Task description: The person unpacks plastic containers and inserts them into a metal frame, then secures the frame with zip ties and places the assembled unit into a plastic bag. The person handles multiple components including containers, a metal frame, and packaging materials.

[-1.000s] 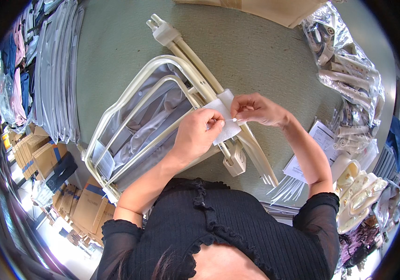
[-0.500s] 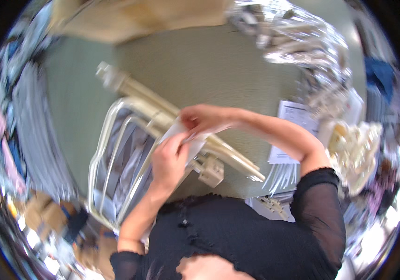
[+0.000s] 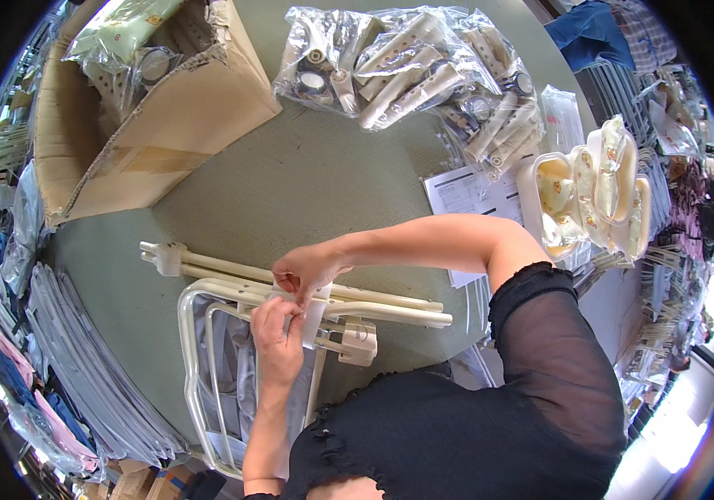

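Observation:
A cream tubular frame (image 3: 198, 310) with grey fabric lies on the green table (image 3: 307, 183), and cream rods (image 3: 373, 298) cross its top. My left hand (image 3: 278, 333) and my right hand (image 3: 307, 268) both pinch a small white strip (image 3: 313, 310) wrapped over the frame's top bar. The right hand holds its upper end from above and the left hand presses its lower part. A cream plastic joint piece (image 3: 358, 340) sits just right of the hands.
An open cardboard box (image 3: 136, 108) with packed parts stands at the far left. Clear bags of cream tubes (image 3: 423, 71) lie at the back. Paper sheets (image 3: 469, 204) and cream moulded seat parts (image 3: 594, 192) are at right. Folded grey fabric stacks (image 3: 82, 375) line the left edge.
The view has swung, so the frame now lies lower left and the box and bags show. Both hands stay on the white strip at the frame's bar.

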`<move>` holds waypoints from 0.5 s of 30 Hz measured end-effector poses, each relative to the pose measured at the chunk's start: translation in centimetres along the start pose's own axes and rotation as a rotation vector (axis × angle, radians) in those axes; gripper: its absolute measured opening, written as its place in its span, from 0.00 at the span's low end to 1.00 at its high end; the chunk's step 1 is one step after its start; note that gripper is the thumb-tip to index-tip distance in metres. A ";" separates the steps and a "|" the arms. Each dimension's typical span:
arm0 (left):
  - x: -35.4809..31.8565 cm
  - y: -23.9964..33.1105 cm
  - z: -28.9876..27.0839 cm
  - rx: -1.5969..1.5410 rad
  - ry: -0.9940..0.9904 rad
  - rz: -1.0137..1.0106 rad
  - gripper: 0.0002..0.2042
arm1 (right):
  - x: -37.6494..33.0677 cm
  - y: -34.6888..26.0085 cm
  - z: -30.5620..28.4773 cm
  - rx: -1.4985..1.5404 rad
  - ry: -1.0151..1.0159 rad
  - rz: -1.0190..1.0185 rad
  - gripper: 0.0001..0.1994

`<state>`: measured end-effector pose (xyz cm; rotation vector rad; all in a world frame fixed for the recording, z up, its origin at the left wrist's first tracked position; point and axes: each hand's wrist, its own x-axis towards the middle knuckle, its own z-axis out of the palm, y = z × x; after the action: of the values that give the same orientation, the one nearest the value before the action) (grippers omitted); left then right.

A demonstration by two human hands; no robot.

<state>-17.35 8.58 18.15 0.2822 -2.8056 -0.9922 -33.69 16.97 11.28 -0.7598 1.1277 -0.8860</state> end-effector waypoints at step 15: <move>-0.7 1.0 -1.7 -0.403 -0.124 -0.341 0.05 | -2.8 -2.5 2.2 -0.290 0.328 -0.026 0.16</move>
<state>-16.42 8.46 20.03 0.6783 -2.6252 -1.6678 -32.57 18.49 15.24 -0.8873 1.5631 -0.8995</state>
